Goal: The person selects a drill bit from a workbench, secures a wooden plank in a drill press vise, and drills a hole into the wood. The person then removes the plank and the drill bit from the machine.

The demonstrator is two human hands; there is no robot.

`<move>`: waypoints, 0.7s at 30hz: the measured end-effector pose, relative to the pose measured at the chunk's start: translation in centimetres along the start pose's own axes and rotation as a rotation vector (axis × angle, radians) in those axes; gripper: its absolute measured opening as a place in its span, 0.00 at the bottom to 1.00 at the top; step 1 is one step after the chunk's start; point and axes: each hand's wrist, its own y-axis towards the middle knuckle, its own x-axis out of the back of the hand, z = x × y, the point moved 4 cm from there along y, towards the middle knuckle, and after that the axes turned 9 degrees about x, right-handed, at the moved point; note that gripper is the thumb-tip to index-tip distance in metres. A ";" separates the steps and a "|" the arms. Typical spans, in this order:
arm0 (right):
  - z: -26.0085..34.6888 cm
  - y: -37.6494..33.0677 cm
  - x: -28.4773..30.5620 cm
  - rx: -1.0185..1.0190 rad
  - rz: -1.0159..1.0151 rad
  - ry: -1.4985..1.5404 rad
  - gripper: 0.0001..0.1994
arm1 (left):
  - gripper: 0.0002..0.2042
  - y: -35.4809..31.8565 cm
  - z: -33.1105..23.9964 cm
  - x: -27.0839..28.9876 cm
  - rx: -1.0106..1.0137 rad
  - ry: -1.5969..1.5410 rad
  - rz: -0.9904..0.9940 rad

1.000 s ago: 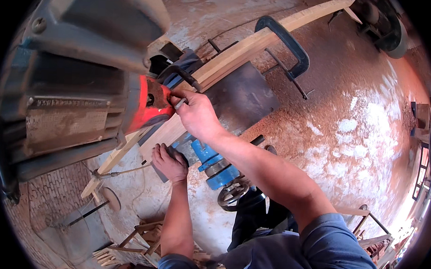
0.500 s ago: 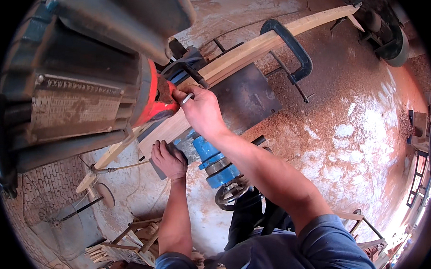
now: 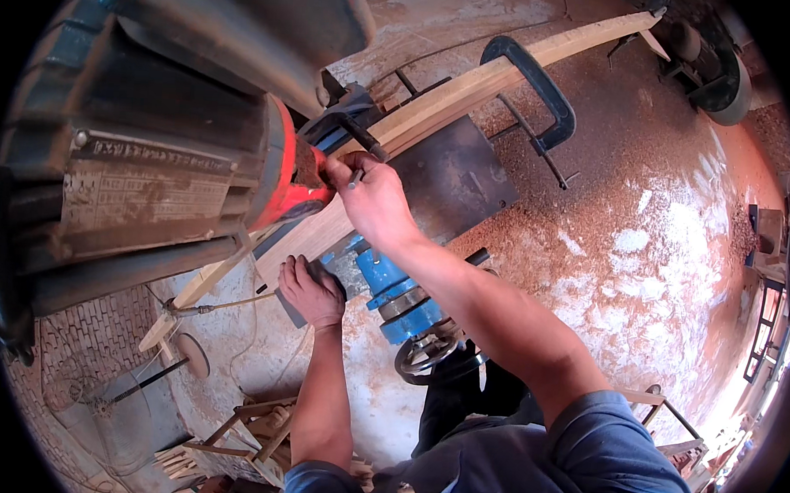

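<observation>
A wooden board (image 3: pixel 302 242) lies on the dark metal table (image 3: pixel 455 174) of a machine, below its large grey motor housing (image 3: pixel 157 152) with a red collar. My right hand (image 3: pixel 375 202) is closed on a short, thin metal rod (image 3: pixel 356 179) right beside the red part; its fingertips are partly hidden there. My left hand (image 3: pixel 312 293) lies open on the near end of the board, fingers stretched over its surface. Part of that palm hangs over the table's edge.
A C-clamp (image 3: pixel 542 99) grips the long wooden beam (image 3: pixel 454 99) behind the table. A blue machine column with a handwheel (image 3: pixel 427 354) stands right in front of me. Reddish sawdust covers the floor; a wooden rack (image 3: pixel 250 430) with offcuts stands lower left.
The view has shifted slightly, and the machine sits a little farther right in it. My right hand has turned a little with the rod. My left hand stays on the board.
</observation>
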 end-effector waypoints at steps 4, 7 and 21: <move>0.4 -0.1 -0.2 0.020 0.018 -0.038 0.18 | 0.25 0.0 0.0 -0.1 0.003 0.000 0.008; 0.6 0.0 0.1 -0.033 0.057 -0.065 0.18 | 0.25 -0.1 0.2 -0.2 0.008 0.010 0.011; -1.6 -1.0 2.4 -0.263 0.160 0.012 0.12 | 0.23 0.0 0.0 0.0 -0.028 0.005 -0.036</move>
